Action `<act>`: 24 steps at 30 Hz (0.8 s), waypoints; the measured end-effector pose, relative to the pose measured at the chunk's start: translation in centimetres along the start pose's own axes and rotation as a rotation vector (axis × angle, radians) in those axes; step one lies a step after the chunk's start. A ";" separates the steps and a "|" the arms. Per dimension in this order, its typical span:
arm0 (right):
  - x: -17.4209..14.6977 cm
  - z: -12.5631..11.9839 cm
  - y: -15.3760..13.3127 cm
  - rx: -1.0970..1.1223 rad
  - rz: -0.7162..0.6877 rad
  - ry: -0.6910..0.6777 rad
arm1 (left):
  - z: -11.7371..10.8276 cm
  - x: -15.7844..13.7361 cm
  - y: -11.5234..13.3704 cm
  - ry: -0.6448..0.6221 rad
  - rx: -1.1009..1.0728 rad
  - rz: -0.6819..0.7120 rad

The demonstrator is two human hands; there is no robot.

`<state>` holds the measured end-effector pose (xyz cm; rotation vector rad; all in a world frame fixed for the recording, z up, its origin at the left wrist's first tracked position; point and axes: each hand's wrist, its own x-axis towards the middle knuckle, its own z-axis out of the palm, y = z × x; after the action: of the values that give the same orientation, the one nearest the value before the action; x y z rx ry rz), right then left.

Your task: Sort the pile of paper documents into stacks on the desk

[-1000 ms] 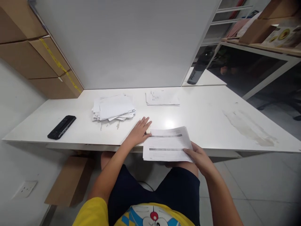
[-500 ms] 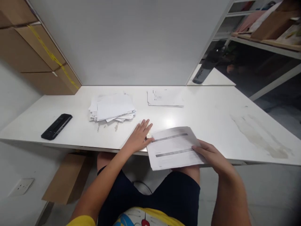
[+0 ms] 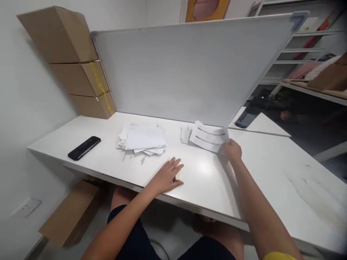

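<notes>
I see the printout (image 3: 209, 137) partly above the stack (image 3: 185, 135), its near right corner pinched in the right hand (image 3: 233, 151). The left hand (image 3: 166, 177) covers a pale block (image 3: 178, 176), fingers outstretched; whether it grips, I can't tell. Leftward lie the pile (image 3: 145, 138) and phone (image 3: 84, 148).

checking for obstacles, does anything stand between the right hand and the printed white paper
Nothing visible does: the right hand grips the printed white paper directly at its right end, and the left hand rests apart from it.
</notes>
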<state>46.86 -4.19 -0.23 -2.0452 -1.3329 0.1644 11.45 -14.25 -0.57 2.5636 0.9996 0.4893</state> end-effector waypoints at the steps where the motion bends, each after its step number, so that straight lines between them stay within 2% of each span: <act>1: 0.4 0.7 0.1 -0.020 0.003 0.007 | 0.0 -0.1 0.0 0.003 0.001 0.001; 4: 1.1 2.4 0.7 -0.103 0.009 0.017 | -0.3 -0.1 0.2 -0.003 0.005 -0.002; 7: 1.6 3.0 1.0 -0.186 -0.012 -0.001 | -0.9 -0.1 0.6 -0.018 0.005 -0.022; 12: 2.5 3.1 1.2 -0.164 -0.074 -0.135 | -1.2 0.0 1.2 -0.048 -0.009 -0.051; 14: 2.8 3.5 1.8 -0.167 -0.067 -0.184 | -1.0 -0.3 1.4 -0.021 0.004 -0.041; 16: 3.0 4.1 2.5 -0.169 -0.082 -0.220 | -0.8 -1.1 1.3 0.097 0.040 -0.021; 18: 2.8 4.7 2.9 -0.159 -0.124 -0.229 | -1.3 -2.0 0.4 0.317 0.110 -0.035; 20: 2.5 5.1 2.8 -0.130 -0.140 -0.199 | -2.6 -2.7 -1.5 0.522 0.224 -0.097; 21: 2.4 5.2 2.6 -0.112 -0.134 -0.182 | -3.6 -2.8 -2.7 0.579 0.294 -0.136; 22: 2.2 5.2 2.4 -0.095 -0.123 -0.172 | -4.7 -2.9 -4.2 0.590 0.367 -0.176; 24: 2.2 5.1 2.3 -0.065 -0.106 -0.174 | -6.9 -2.9 -7.2 0.514 0.497 -0.230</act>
<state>47.33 -0.48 -4.93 -2.0457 -1.5681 0.2592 2.31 -9.96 1.88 2.7397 1.7622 0.9669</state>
